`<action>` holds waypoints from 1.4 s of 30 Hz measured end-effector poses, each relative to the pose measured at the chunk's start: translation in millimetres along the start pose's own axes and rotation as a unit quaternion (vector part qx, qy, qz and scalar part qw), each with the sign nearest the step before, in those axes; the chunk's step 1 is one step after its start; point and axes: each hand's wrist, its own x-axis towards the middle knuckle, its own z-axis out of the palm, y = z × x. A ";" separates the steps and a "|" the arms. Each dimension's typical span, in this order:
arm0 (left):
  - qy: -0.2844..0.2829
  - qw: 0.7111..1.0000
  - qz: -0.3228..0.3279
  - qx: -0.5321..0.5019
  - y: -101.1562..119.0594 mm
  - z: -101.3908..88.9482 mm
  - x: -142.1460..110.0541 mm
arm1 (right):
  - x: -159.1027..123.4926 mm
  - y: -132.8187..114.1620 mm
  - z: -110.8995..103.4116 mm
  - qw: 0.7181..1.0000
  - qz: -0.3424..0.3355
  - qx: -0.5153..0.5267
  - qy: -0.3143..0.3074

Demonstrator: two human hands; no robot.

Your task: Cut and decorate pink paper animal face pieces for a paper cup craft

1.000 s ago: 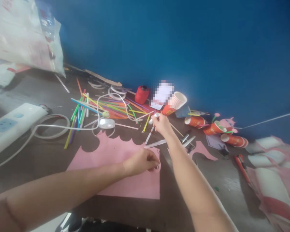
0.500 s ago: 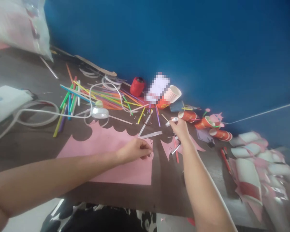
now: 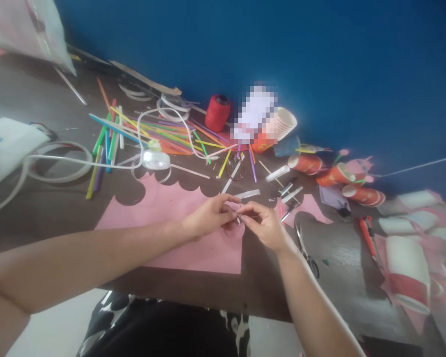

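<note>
Over the right side of a pink sheet (image 3: pixel 204 258) with a scalloped far edge, my two hands meet at the fingertips. My left hand (image 3: pixel 213 215) is closed, its thumb and fingers pinching a small white-and-dark piece (image 3: pixel 238 219), too small to name. My right hand (image 3: pixel 263 223) pinches at the same piece from the right, its thumb and forefinger almost together. A clear strip (image 3: pixel 248 194) lies just beyond the fingertips. Right of my right hand are a pink offcut (image 3: pixel 310 206), scissors (image 3: pixel 306 253) and a white tube (image 3: pixel 277 173).
Coloured sticks (image 3: pixel 163 134) lie scattered behind the sheet, near a red thread spool (image 3: pixel 217 113) and a white cable (image 3: pixel 78 162). Red paper cups (image 3: pixel 334 175) line the back right. A red cutter (image 3: pixel 367 235) and white-and-pink cup pieces (image 3: pixel 407 258) lie farther right.
My right hand has come back from the white tube to my left hand's fingertips, leaving the tube on the table. My left hand remains over the pink sheet.
</note>
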 end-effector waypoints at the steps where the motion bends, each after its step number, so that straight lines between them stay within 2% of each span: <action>1: 0.003 1.000 -0.002 -0.014 -0.4 -0.6 -0.2 | 1.9 2.7 0.2 1.000 0.004 0.015 -0.013; 5: 0.002 0.998 -0.009 -0.063 -1.5 -3.0 -0.6 | 10.6 8.9 -2.6 0.998 0.019 0.049 -0.047; 11: 0.001 0.996 -0.039 -0.076 3.9 -3.8 -0.6 | 17.1 11.9 -2.4 0.998 -0.002 0.045 -0.049; 17: -0.034 0.997 -0.051 -0.037 8.1 -4.5 1.6 | 16.0 8.9 -1.6 0.996 -0.017 0.062 -0.064; 20: -0.034 0.998 -0.053 -0.019 8.5 -5.3 2.7 | 13.9 6.3 -5.5 0.995 -0.024 0.064 -0.070; 25: -0.032 0.996 -0.063 0.049 10.9 -4.9 1.0 | 9.6 6.7 -22.9 0.996 0.002 0.089 -0.026; 28: -0.048 0.987 -0.062 0.142 12.1 -2.0 -2.4 | 8.2 8.9 -32.3 0.998 0.024 0.048 -0.011; 31: -0.075 0.954 -0.019 0.289 11.8 3.1 -7.4 | 8.4 10.6 -33.7 0.999 0.035 -0.042 -0.007; 34: -0.110 0.896 0.062 0.426 10.8 7.8 -12.3 | 9.6 10.9 -28.7 0.992 0.044 -0.118 -0.014; 38: -0.168 0.819 0.155 0.526 9.4 11.3 -16.2 | 12.8 11.0 -21.9 0.987 0.040 -0.155 -0.019; 42: -0.186 0.749 0.223 0.596 6.4 12.5 -18.2 | 17.2 11.3 -19.3 0.984 0.038 -0.171 -0.022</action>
